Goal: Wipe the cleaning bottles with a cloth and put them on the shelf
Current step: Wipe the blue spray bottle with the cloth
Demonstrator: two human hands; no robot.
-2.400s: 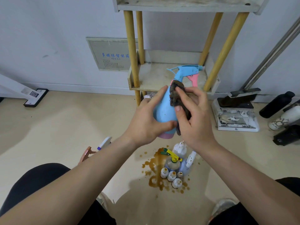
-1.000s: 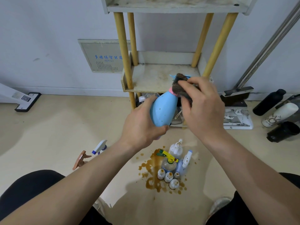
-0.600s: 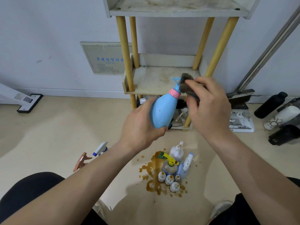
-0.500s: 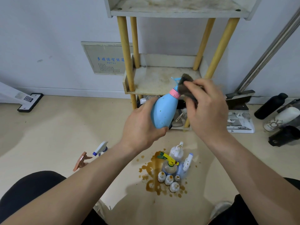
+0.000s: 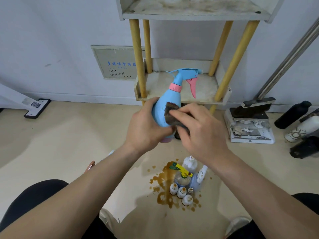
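My left hand (image 5: pixel 146 128) grips the lower body of a light blue spray bottle (image 5: pixel 170 99) with a pink collar and pink trigger, tilted with its nozzle toward the shelf. My right hand (image 5: pixel 200 133) presses a dark brown cloth (image 5: pixel 170 112) against the bottle's right side. Behind stands a shelf (image 5: pixel 205 90) with yellow posts and a dirty white board. On the floor below, several small bottles and spray bottles (image 5: pixel 185 183) stand in a brown spill.
A dustpan with a brush (image 5: pixel 251 125) sits right of the shelf. Dark and white bottles (image 5: pixel 300 125) lie at the far right. A brown-tipped sprayer (image 5: pixel 91 165) pokes out beside my left forearm. A white base with a QR label (image 5: pixel 37 106) is at left.
My right hand slid the cloth down from the bottle's neck and sprayer head to its body, uncovering the blue nozzle and pink trigger. The bottle now stands more upright.
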